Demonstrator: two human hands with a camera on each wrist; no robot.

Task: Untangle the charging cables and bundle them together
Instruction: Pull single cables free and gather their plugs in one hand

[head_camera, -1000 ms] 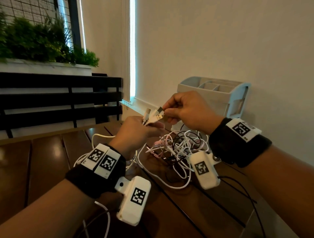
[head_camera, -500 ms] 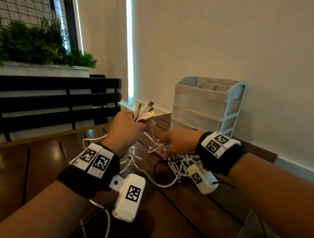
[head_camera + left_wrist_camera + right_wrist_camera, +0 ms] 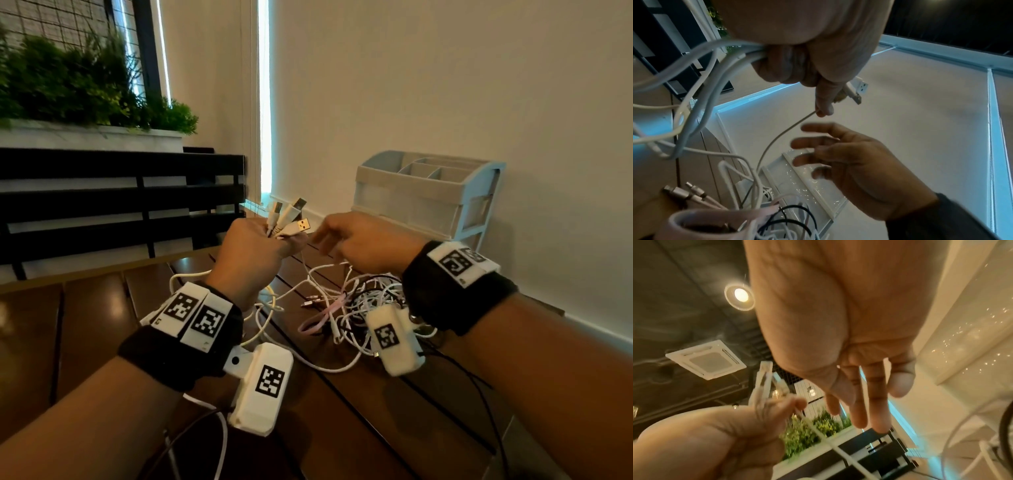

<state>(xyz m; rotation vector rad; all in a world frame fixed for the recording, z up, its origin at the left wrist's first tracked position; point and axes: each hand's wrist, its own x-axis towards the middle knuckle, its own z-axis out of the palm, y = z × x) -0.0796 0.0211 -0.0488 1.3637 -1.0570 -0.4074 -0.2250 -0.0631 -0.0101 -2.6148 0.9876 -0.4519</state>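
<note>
My left hand (image 3: pixel 255 250) is raised over the table and grips several white USB plugs (image 3: pixel 289 217), whose ends fan up out of the fist. From under the fist their white cables (image 3: pixel 701 84) trail down. My right hand (image 3: pixel 356 240) hovers just right of the plugs with straight, spread fingers (image 3: pixel 818 142), holding nothing; the right wrist view shows the same fingers (image 3: pixel 859 408). A tangle of white, black and pink cables (image 3: pixel 346 301) lies on the table below the right wrist. Loose metal connector ends (image 3: pixel 682 193) lie beside it.
A pale plastic drawer organiser (image 3: pixel 424 195) stands against the wall behind the right hand. The wooden slatted table (image 3: pixel 92 322) stretches to the left. A black bench (image 3: pixel 102 205) and a planter with greenery (image 3: pixel 78 89) stand beyond the table's far edge.
My right hand has risen from the tangle on the table to beside the plugs and has opened. The left hand keeps its grip and holds about the same height.
</note>
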